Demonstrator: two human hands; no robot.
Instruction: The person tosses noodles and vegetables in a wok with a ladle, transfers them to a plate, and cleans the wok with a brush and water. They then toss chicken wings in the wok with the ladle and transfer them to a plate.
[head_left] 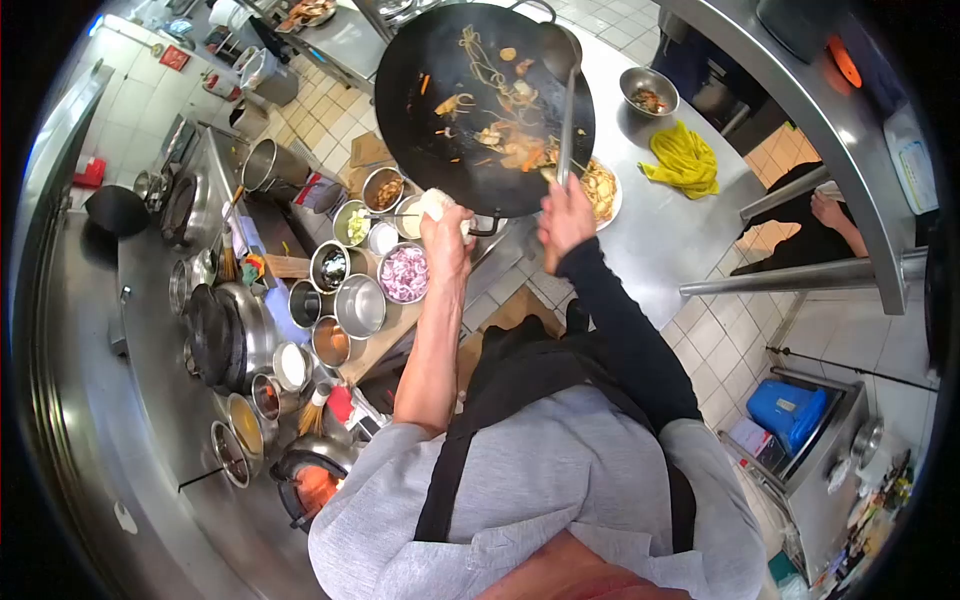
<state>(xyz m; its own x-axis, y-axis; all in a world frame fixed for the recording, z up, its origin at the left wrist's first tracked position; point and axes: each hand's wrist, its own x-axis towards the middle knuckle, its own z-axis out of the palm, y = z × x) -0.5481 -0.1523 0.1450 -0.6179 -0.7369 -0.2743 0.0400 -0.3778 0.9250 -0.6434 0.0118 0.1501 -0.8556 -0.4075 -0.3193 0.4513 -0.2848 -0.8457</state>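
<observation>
Left hand: the left hand (447, 236) is closed on a white cloth (437, 204) at the near edge of the big round black metal wok (410, 110).
Right hand: the right hand (568, 215) is wrapped around the long handle of a metal ladle (567, 125), its round end at the wok's far side.
Wok: noodles and orange bits are inside.
Silver metal table (665, 235): a white plate (616, 207) of food sits just beside the wok, near a bright yellow cloth (682, 160).
Chopped purple onions (405, 273): in a round metal pot near the left hand.
</observation>
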